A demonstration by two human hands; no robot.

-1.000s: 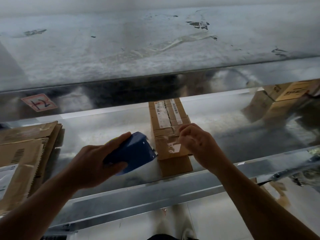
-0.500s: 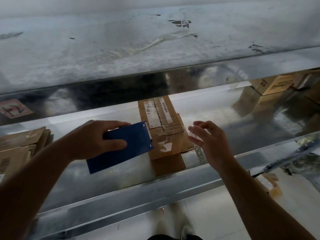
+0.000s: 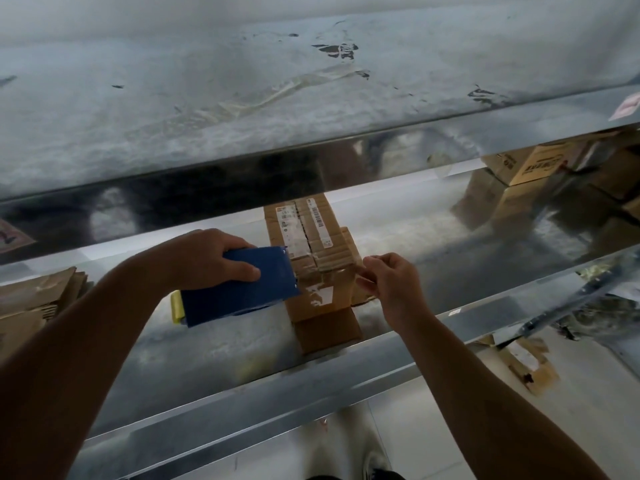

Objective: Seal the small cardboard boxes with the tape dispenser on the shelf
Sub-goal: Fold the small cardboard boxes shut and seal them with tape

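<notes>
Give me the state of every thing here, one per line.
small cardboard box, flaps closed, tape across its top.
tape dispenser, gripped by the left hand, nose against the box's left side.
right hand, pinching what looks like the tape end at the box's right edge.
flattened cardboard, stacked flat at left.

We log the left forearm (image 3: 86, 341) and right forearm (image 3: 485, 393) as bare right up to the frame edge. The left hand (image 3: 204, 261) and right hand (image 3: 394, 285) are bare too. At the bottom edge we see a blurred shoe (image 3: 375, 459), pale upper with dark trim, next to a sliver of dark clothing (image 3: 346, 477), garment type unclear.
</notes>
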